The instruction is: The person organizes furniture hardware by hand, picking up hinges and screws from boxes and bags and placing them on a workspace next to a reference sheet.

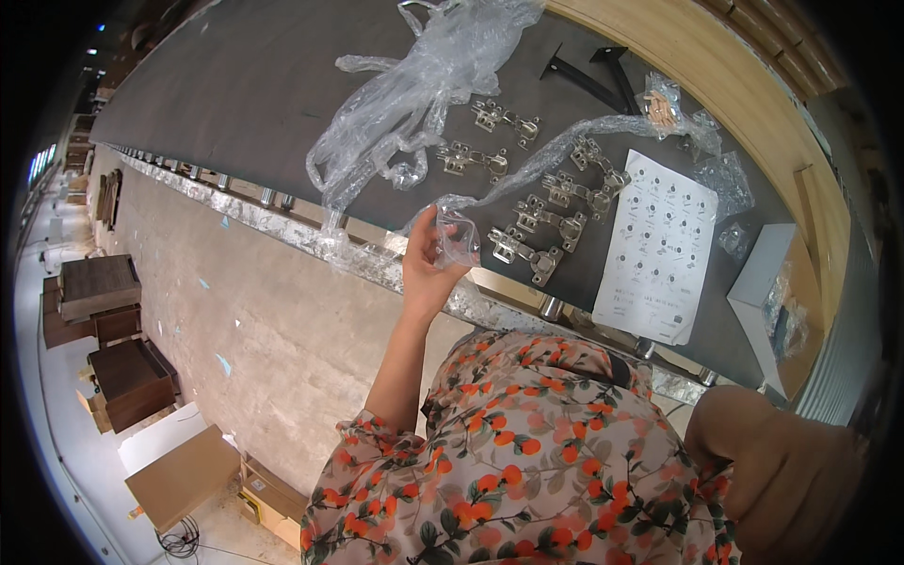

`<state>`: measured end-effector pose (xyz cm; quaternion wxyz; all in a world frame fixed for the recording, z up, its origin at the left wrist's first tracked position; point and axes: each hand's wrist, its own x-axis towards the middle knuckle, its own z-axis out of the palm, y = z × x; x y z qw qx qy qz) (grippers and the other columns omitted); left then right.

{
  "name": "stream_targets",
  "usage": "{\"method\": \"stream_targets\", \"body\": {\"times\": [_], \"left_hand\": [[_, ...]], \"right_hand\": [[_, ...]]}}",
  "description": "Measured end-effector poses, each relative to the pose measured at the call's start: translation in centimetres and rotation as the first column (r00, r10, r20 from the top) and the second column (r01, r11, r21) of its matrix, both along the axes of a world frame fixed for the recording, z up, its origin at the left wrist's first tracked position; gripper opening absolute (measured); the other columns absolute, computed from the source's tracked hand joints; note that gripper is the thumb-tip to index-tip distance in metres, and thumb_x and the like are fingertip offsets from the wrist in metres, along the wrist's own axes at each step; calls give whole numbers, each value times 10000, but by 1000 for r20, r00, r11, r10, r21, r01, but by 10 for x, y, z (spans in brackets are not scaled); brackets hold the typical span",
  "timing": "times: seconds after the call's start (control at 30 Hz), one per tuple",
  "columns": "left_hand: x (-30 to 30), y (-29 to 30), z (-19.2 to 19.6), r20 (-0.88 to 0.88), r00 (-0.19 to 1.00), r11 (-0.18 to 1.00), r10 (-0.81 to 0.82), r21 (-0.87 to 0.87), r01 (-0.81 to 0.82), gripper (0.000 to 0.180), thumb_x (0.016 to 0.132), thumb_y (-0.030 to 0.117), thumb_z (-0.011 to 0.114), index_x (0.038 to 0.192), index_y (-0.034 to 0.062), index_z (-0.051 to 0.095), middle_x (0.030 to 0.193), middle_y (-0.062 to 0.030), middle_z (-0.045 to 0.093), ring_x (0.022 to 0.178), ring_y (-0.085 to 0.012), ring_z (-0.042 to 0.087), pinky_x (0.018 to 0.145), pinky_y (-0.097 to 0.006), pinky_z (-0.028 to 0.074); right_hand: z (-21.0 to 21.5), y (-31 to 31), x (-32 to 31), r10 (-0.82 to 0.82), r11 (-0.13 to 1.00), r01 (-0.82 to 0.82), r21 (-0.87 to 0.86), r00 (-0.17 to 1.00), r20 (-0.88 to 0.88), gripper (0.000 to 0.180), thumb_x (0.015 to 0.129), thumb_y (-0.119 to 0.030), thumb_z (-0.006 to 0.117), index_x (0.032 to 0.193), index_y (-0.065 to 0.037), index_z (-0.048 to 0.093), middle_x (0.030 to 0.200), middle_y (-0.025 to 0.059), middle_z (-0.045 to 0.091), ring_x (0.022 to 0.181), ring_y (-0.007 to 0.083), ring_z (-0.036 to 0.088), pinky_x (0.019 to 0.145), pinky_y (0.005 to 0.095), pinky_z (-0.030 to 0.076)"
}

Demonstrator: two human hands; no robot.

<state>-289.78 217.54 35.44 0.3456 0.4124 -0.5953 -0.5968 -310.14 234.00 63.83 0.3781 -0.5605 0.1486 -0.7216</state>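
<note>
Surface: dark grey flat panel [245, 85] running from the upper left to the right of the frame, its near edge wrapped in crinkled clear film over a row of short silvery legs. A pale wooden board [725, 66] borders it at the upper right. Below the panel, a bare beige concrete floor [264, 320]; at the far left, dark brown wooden cabinets [113, 330] and flat cardboard pieces.

Items on the panel:
- crumpled clear plastic wrapping [414, 85], glossy and creased, upper centre;
- six silvery metal cabinet hinges [546, 221], cup-and-arm shape, in loose rows at centre;
- white printed instruction sheet [659, 245] with rows of small diagrams, right of centre;
- small clear bag of tan wooden dowels [662, 108], upper right;
- two black metal brackets [603, 75], partly under the wrapping;
- white cardboard box [763, 282], right edge, cut off by the rim.

Hands: left hand [428, 264], centre of the frame, raised over the panel's near edge, fingers pinched on a small clear plastic bag [461, 235]; its contents are too small to tell. Right hand [782, 471], lower right corner, close to the lens and blurred; whether it is spread or closed cannot be made out.

A floral orange-and-white blouse fills the lower centre.
</note>
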Motion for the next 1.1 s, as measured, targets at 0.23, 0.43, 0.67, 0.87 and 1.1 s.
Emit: {"method": "stream_targets", "body": {"times": [0.23, 0.43, 0.67, 0.87, 1.1], "left_hand": [[6, -1, -6, 13, 1000, 1000, 12, 12, -12, 856, 650, -51, 770, 1379, 67, 337, 1075, -91, 589, 949, -166, 599, 848, -293, 489], [3, 0, -1, -10, 1000, 1000, 6, 30, -6, 852, 653, -52, 768, 1378, 56, 334, 1075, -87, 588, 957, -166, 598, 854, -297, 489], [4, -1, -4, -4, 1000, 1000, 8, 28, -8, 850, 653, -57, 764, 1378, 56, 334, 1075, -88, 588, 953, -168, 599, 849, -303, 497], [3, -1, -5, -11, 1000, 1000, 6, 19, -5, 842, 654, -61, 761, 1374, 59, 342, 1078, -96, 592, 950, -171, 601, 841, -298, 502], [0, -1, -3, -14, 1000, 1000, 2, 22, -2, 844, 653, -62, 762, 1374, 65, 343, 1096, -99, 585, 962, -170, 596, 842, -295, 501]], "right_hand": [[3, 2, 10, -129, 987, 122, 100, 989, 67, 225, 644, 102, 504, 509, -65, 436, 479, -3, 343, 395, 92, 347, 375, 233, 158], [7, -3, 1, 41, 991, -48, 124, 998, 52, 201, 675, 84, 501, 533, -55, 471, 506, 13, 381, 417, 104, 388, 386, 239, 198], [-6, -22, -23, 356, 934, -357, -24, 934, -38, 188, 747, 37, 509, 567, -10, 541, 576, 78, 495, 476, 159, 489, 395, 267, 298], [4, 5, -4, 147, 988, -146, 54, 989, -28, 266, 684, 93, 490, 492, -67, 399, 497, 4, 318, 400, 92, 328, 380, 235, 166], [6, 7, 8, -35, 982, 29, 188, 999, 30, 293, 694, 92, 488, 482, -75, 373, 501, 3, 316, 401, 92, 324, 377, 238, 158]]}}
